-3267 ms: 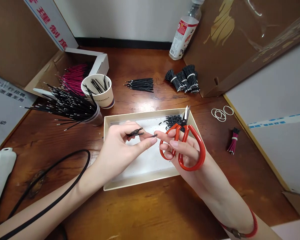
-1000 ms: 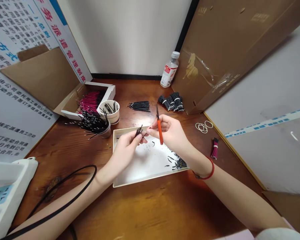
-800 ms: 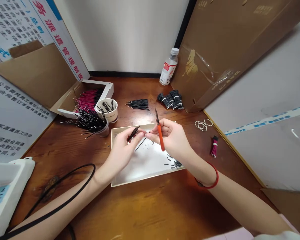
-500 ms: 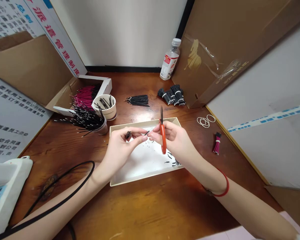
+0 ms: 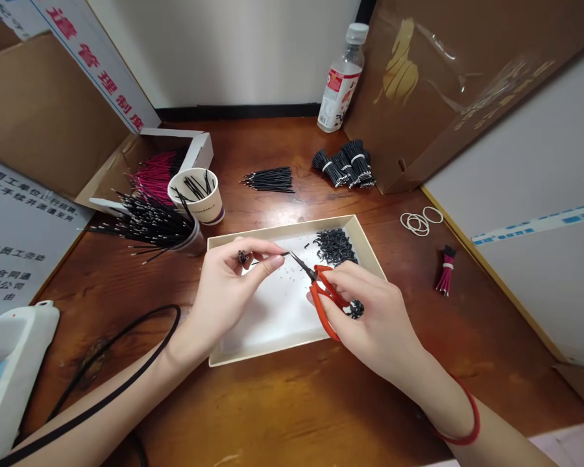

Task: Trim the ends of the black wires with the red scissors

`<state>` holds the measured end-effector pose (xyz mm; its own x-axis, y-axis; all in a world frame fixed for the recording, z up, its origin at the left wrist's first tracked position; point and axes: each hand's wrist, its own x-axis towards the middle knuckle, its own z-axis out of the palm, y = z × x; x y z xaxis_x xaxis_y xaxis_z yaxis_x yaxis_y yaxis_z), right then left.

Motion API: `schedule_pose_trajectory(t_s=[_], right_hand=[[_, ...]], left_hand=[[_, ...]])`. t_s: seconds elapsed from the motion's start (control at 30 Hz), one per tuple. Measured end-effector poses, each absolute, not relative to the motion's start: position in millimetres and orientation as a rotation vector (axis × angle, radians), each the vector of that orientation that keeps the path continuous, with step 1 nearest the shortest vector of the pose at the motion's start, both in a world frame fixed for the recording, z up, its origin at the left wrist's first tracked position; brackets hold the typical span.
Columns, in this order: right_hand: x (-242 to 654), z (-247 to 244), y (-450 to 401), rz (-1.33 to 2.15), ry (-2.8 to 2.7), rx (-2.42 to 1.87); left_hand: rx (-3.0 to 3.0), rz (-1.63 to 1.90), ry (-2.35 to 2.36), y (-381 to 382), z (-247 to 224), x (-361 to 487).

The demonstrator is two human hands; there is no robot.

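My left hand (image 5: 226, 292) pinches a thin black wire (image 5: 286, 253) between thumb and forefinger. A small bundle of black wires (image 5: 244, 257) is tucked in the same hand, ends outward. In my right hand (image 5: 377, 318) is a pair of pointed-nose pliers (image 5: 325, 318) with orange handles. Their dark tips are at the end of the wire; whether they touch it I cannot tell. Both hands are over a shallow cream tray (image 5: 272, 351). A heap of short black pieces (image 5: 335, 245) lies in its far right corner, with tiny bits scattered on its white bottom.
Behind stand a paper cup (image 5: 202, 206), a cup of black wires (image 5: 192, 243) and a box of magenta wires (image 5: 202, 150). Loose black wires (image 5: 270, 179), tied black bundles (image 5: 350, 162), rubber bands (image 5: 415, 224), a magenta bundle (image 5: 448, 272) and a bottle (image 5: 339, 84) also lie about.
My right hand has turned the pliers from upright to pointing at the wire and moved its fingers off the wire. The view has shifted, and the heap of black pieces now shows.
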<state>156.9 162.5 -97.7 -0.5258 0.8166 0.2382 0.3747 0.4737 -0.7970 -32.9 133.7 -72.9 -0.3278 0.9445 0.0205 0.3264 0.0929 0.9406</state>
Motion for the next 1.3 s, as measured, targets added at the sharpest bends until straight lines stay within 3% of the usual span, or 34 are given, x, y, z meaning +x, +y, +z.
schedule_pose_trajectory(t_s=[0.57, 0.97, 1.1, 1.3], right_hand=[[160.0, -96.9, 165.5, 1.11, -1.978, -1.096], [137.2, -92.3, 195.1, 1.545, -1.677, -1.01], [134.2, -96.2, 205.1, 1.539, -1.877, -1.099], [147.9, -79.0, 212.1, 1.215, -2.384, -1.176]], left_hand=[[1.17, 1.177, 1.725, 133.7, -68.0, -28.8], [1.364, 0.962, 1.711, 133.4, -73.8, -29.4], [1.524, 0.786, 1.855, 133.3, -79.4, -30.5], [1.71, 0.437, 1.946, 129.7, -81.3, -27.5]])
